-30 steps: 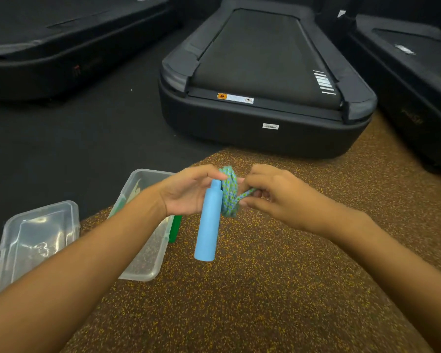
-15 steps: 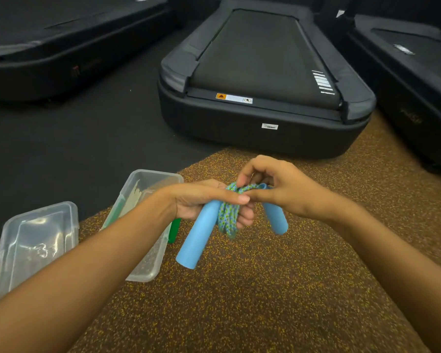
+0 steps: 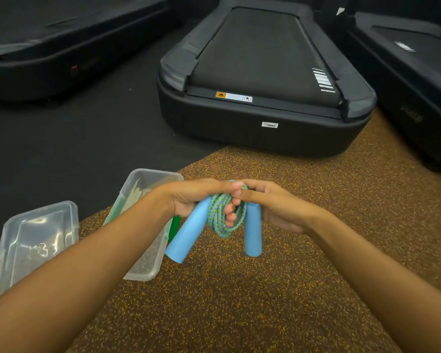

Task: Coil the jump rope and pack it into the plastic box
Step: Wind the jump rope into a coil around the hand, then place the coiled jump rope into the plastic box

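Note:
The jump rope [image 3: 218, 215] is a green-and-blue braided cord wound into a small coil, with two light blue handles hanging down. My left hand [image 3: 191, 200] grips the coil from the left, its fingers threaded through the loops; one handle [image 3: 186, 234] slants down beneath it. My right hand [image 3: 273, 205] holds the other handle [image 3: 252, 230] upright and pinches the coil's top. The clear plastic box [image 3: 148, 266] lies open on the floor just left of and below my left forearm, partly hidden by it.
A clear lid [image 3: 36, 240] lies on the floor left of the box. Something green [image 3: 175, 226] shows beside the box behind my left hand. A black treadmill [image 3: 262, 80] stands ahead, with others at far left and far right. The floor here is brown speckled rubber.
The rope's free end has been wound into the coil. The second blue handle came into view in my right hand and now hangs straight down. Both hands sank slightly.

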